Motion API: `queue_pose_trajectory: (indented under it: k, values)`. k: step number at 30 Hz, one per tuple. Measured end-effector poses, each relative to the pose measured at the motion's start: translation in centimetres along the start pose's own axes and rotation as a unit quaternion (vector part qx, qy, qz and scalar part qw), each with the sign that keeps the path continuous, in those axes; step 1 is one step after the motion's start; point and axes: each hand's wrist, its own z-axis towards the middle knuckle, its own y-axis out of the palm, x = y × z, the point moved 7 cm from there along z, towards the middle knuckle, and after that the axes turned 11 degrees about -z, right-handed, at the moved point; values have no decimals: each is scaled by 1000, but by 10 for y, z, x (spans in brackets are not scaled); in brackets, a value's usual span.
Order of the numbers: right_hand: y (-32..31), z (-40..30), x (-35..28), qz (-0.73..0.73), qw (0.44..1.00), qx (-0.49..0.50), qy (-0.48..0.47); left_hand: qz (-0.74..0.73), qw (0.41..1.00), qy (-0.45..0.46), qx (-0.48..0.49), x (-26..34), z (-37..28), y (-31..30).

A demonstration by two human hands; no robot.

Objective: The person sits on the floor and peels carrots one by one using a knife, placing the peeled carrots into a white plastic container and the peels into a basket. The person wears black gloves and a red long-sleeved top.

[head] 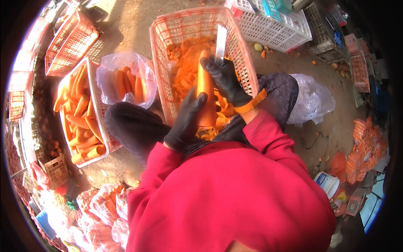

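A large peeled carrot (205, 94) stands tilted over the crate in front of me. My left hand (187, 121), in a black glove, grips its thick lower part. My right hand (225, 78), also gloved in black, holds a flat metal-bladed tool (221, 41), a knife or peeler, with the blade pointing away from me. Its handle is hidden in the fist, and the fingertips are at the carrot's upper part. Across my right wrist lies an orange strip (250, 103) that looks like carrot peel. Beneath both hands, carrot peelings (185, 69) fill the bottom of a red plastic crate (159, 69).
To the left stand a white crate (94, 74) heaped with carrots (80, 116) and a clear plastic bag (107, 75) holding carrots. Bagged carrots (104, 208) lie lower left. A white crate (270, 26) stands upper right; a crumpled plastic bag (310, 97) lies by my right knee.
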Motion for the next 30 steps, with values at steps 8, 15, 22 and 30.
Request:
queue_pose_trajectory:
  k: [8,15,22,30]
  values:
    - [-23,-6,8,-2,1000,-21,0,-103,989,12,107,6,14,-32]
    - [34,-29,-14,-68,983,-131,-109,511,756,408,29,17,5,-41]
    - [-6,79,40,-65,980,134,-130,-285,953,-89,55,-20,5,-34]
    - [17,14,3,52,996,78,-4,-313,943,-12,115,-13,17,-71]
